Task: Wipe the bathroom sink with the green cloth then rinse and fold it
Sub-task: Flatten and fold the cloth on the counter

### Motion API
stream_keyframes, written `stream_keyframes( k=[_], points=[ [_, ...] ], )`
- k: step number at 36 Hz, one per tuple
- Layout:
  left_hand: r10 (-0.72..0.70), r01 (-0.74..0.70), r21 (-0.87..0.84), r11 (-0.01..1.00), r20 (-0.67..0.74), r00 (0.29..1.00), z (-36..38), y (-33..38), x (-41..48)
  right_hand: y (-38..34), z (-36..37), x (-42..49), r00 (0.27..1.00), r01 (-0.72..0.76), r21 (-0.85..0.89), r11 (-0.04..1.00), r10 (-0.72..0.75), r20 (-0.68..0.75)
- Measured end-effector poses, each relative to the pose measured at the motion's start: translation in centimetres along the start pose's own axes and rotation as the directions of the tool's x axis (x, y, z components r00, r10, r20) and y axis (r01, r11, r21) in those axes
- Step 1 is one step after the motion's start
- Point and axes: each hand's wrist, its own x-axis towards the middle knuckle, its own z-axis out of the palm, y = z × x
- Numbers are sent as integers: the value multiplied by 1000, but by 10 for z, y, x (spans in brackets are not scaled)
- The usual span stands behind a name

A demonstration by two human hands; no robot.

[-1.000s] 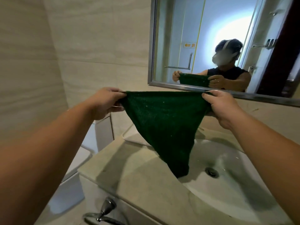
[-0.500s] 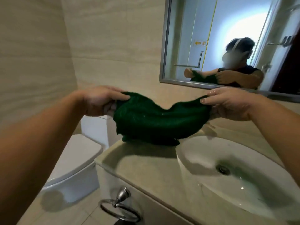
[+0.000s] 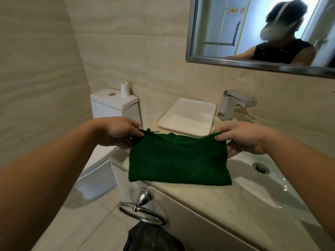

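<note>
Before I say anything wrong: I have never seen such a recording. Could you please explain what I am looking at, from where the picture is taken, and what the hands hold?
There is no machine here: a person wears one wide camera on the head, looking forward and down, so both arms enter from below. The left hand and the right hand each pinch an upper corner of a folded green cloth, whose lower part seems to rest on the beige counter, beside the white sink. Behind it lie a white tray and a chrome tap. The toilet stands to the left. The mirror reflects the person.
</note>
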Motion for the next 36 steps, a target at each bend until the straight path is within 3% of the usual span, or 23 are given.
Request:
stream_keyframes(
  k=[5, 9, 16, 24, 31, 36],
  points=[
    [17, -3, 60, 998, -243, 970, -10, -5, 26, 7, 3, 25, 974, 18, -3, 1000, -18, -227],
    [85, 0, 242, 970, -339, 937, -7, 0, 41, 9, 8, 39, 971, 12, -85, 996, -32, -236],
    [116, 54, 539, 841, -276, 954, 14, 15, 53, 6, 19, 49, 981, -12, -127, 992, -13, -196],
    [110, 65, 685, 726, -209, 972, 23, 28, 57, 0, 25, 44, 983, -51, -82, 995, 36, -180],
    [171, 34, 828, 560, -155, 973, 32, 31, 57, -1, 21, 42, 994, -38, -82, 996, 30, -107],
    [233, -29, 834, 551, -121, 965, 32, 34, 52, -6, 17, 41, 996, 6, -100, 995, -15, -88]
  ],
)
